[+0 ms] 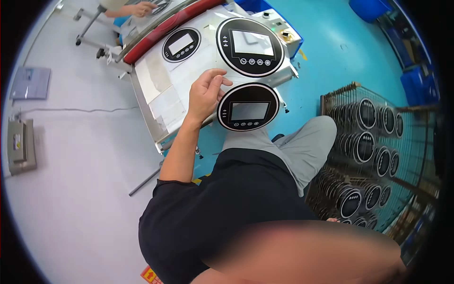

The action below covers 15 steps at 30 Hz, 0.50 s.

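Note:
My left hand [206, 92] is over the front of the white worktable, its thumb and fingers curled closed. What they pinch is too small to make out. Right beside those fingers, a round black panel [228, 117] with a grey screen window and a row of round icons juts past the table edge above my lap. Beyond it lies a larger-looking black panel [225, 53] with a pale ring and a bright window. A third such panel [195, 34] rests further left. Only a bit of my right hand [333, 219] shows beside the rack; its fingers are hidden.
A wire rack [352, 87] of several upright round panels stands to my right. A red roller [172, 23] borders the worktable [172, 105] at the far left. Past it shows another person's hand [142, 8]. Blue bins [418, 87] stand far right; a grey box [21, 146] sits left.

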Motion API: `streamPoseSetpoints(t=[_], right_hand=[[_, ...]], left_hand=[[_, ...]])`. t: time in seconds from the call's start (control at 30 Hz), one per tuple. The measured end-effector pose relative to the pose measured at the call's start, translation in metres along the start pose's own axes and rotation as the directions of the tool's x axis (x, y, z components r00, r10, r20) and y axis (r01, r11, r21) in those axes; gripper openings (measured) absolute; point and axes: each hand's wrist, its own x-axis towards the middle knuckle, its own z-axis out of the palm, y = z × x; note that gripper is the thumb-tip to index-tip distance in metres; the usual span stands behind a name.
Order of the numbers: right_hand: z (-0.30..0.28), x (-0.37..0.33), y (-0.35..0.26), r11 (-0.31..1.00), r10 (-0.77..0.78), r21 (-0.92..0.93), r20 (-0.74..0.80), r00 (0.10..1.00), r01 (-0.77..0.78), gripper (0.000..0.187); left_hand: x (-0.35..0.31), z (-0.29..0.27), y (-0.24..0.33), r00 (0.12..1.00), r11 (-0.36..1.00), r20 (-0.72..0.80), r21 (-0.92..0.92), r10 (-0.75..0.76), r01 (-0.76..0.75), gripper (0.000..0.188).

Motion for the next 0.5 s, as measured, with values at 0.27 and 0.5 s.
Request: streamPoseSetpoints(t=[0.27,0.5], right_hand=[[0.027,-0.042,0.058,0.990,-0.124,-0.020,0.323,0.938,0.138,0.027],[0.015,-0.059,0.090,0.972,-0.224,0.057,0.527,0.820,0.229,0.029]], left_hand=[[-0.019,-0.038,-0.030,0.981,0.990,-0.186,-0.137,-0.051,0.026,0.024],[-0.021,-0.052,-0.030,0.970,0.986,-0.239,-0.166,-0.054,0.014,0.025]])
